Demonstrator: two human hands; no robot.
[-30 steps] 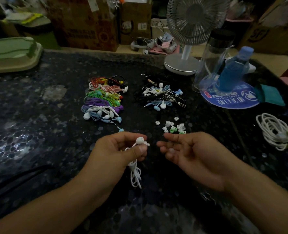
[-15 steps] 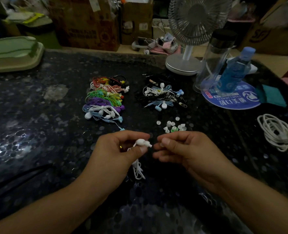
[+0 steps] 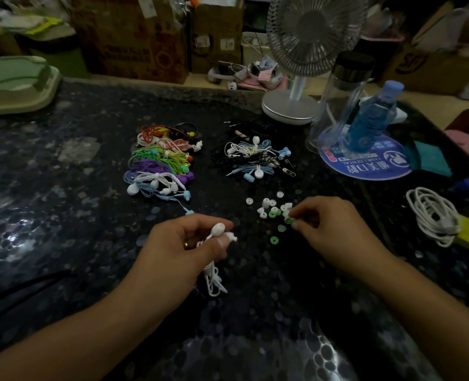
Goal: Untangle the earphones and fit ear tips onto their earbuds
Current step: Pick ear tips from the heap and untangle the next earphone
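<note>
My left hand [image 3: 183, 243] grips white earphones [image 3: 218, 230]; two white earbuds stick out past the thumb and the coiled cord [image 3: 213, 279] hangs below the palm. My right hand [image 3: 329, 229] reaches into the loose pile of white and green ear tips [image 3: 271, 209], its fingertips pinching at a greenish tip at the pile's right edge. A single green ear tip [image 3: 274, 240] lies apart, between the hands. Farther back lie a bundle of coloured earphones [image 3: 159, 163] and a tangle of white, blue and black earphones [image 3: 255, 158].
A white desk fan [image 3: 296, 105], a clear lidded jar [image 3: 337, 100] and a blue water bottle [image 3: 370, 116] on a round blue mat [image 3: 365, 166] stand at the back right. A coiled white cable [image 3: 434, 215] lies at right, a green tray [image 3: 13, 83] at far left.
My right hand moved away from the earbud, forward and right, into the ear tip pile. My left hand kept its hold on the white earphones and stayed in place.
</note>
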